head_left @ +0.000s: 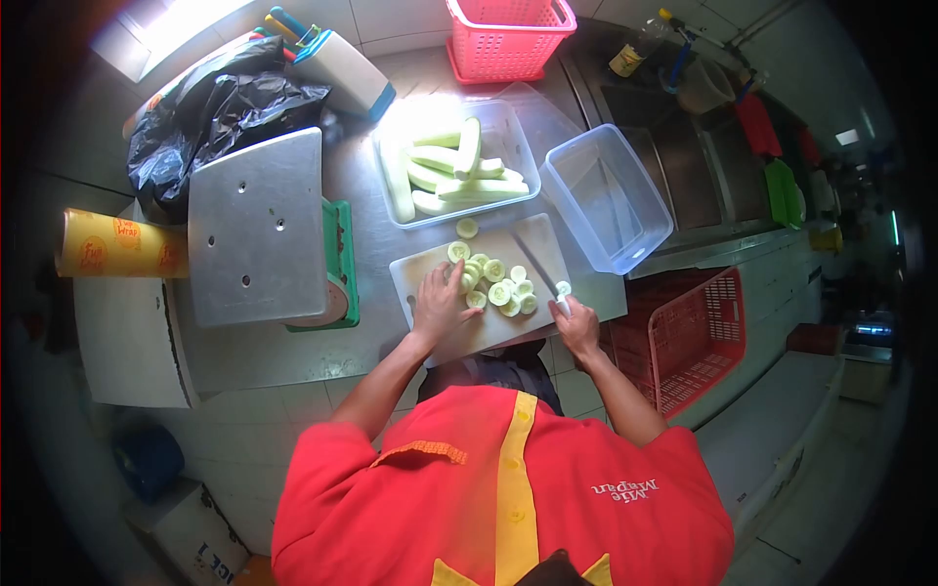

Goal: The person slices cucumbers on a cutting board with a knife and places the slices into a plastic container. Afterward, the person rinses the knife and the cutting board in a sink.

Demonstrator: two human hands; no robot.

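A white cutting board (445,337) lies at the table's front edge with several round pale green cucumber slices (500,293) on it. My left hand (440,301) rests on the board's left part, its fingers spread and touching slices at the left of the pile. At the board's right edge my right hand (576,324) is closed round the white handle of a knife (536,258). The blade points away from me, up and to the left, right of the slices. Behind the board, a clear container (536,176) holds several peeled cucumbers (467,146).
An empty clear container (611,200) stands right of the cucumbers. A scale with a metal plate (259,225) and a wrap roll (122,246) are at left. Behind are a knife block (342,73), black bag (220,117) and pink basket (510,39). A red crate (696,337) sits low at right.
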